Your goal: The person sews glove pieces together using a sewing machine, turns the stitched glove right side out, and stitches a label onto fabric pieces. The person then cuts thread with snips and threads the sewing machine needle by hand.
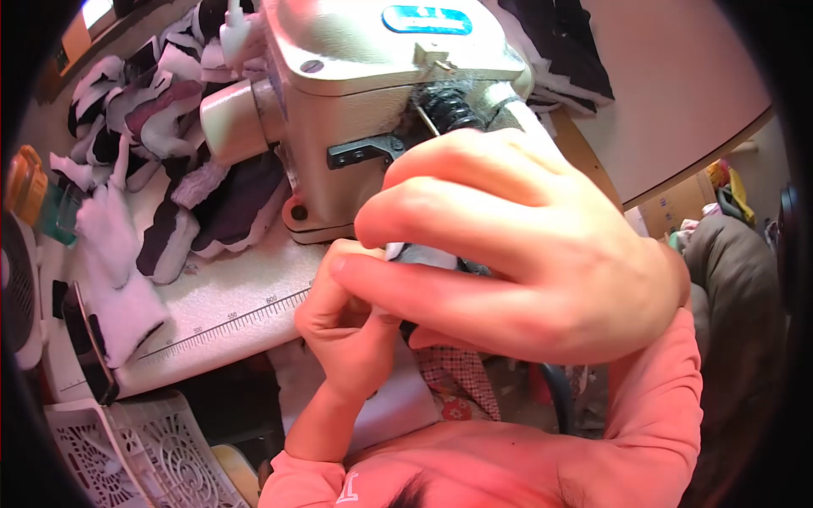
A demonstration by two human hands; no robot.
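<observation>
A cream-coloured sewing machine [356, 110] fills the upper middle of the head view, with lint around its black coiled part. My right hand [517, 245] is in front of the machine, large and near the camera, its fingers bent and pointing left. Lower and to the left, my left hand [351, 313] has its fingers curled, touching the right hand's fingertips. Between the hands shows a small piece of white and dark fabric [428, 256], pinched by the fingers. Most of this fabric is hidden behind my right hand.
Black and white fuzzy pieces [229, 203] are heaped left of the machine. A ruler scale [246, 313] runs along the table's front edge. A phone-like dark object [89, 343] stands at the left edge, above a white plastic basket [161, 449]. More dark fabric [563, 51] lies behind right.
</observation>
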